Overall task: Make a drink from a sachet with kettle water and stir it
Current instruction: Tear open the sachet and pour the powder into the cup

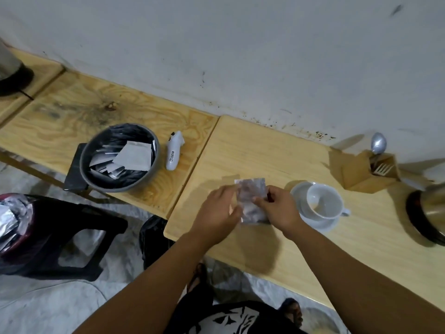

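A silvery sachet [251,191] is held upright over the wooden table [277,150], between both hands. My left hand [218,208] pinches its left edge and my right hand [280,208] pinches its right side near the top. Just right of my hands, an empty white cup [323,201] stands on a white saucer [297,191]. A metal kettle [428,213] sits at the far right edge, partly cut off. A spoon [378,143] and a fork [384,168] stick up from a wooden holder [358,175] behind the cup.
A grey bowl [120,160] full of sachets rests on the left table, with a white remote-like device [173,150] beside it. A black stool [79,237] and a bin holding foil wrappers [12,218] stand on the floor at left. The wall runs close behind.
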